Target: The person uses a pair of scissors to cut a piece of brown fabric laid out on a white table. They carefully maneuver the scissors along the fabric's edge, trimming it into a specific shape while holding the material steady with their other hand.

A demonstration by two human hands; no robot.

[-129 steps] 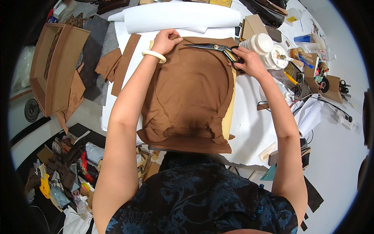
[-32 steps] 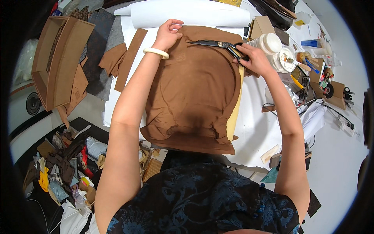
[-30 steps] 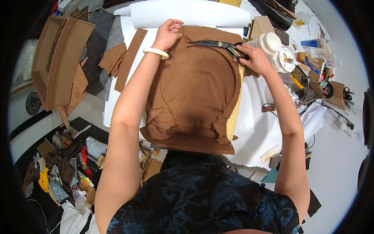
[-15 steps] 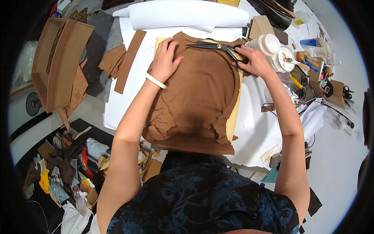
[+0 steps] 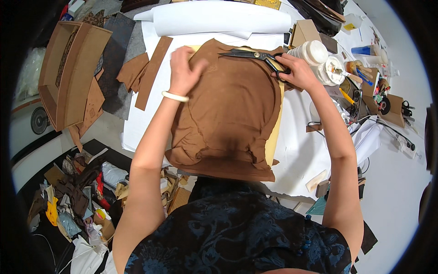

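Observation:
A large piece of brown leather point(image 5: 232, 100), puckered along its sides and near end, lies over a yellow board point(image 5: 275, 137) on the worktable. My right hand point(image 5: 296, 72) grips the handles of black scissors point(image 5: 248, 54) at the leather's far right corner. Their blades point left and rest across the leather's far edge, looking closed. My left hand point(image 5: 185, 71), with a pale bangle at the wrist, is at the far left edge of the leather. Its fingers are apart and slightly blurred, with nothing seen in them; whether it touches the leather I cannot tell.
White paper point(image 5: 296, 169) covers the table, with a white roll point(image 5: 219, 18) at the back. Brown strips point(image 5: 153, 73) lie left, beside a cardboard box point(image 5: 73, 73). White tubs point(image 5: 315, 52) and tools crowd the right. A heap of scraps point(image 5: 77, 196) sits lower left.
My left hand has shifted left and lifted off the leather's surface, its fingers blurring. The leather's far left corner now shows more. My right hand and the scissors stay in place.

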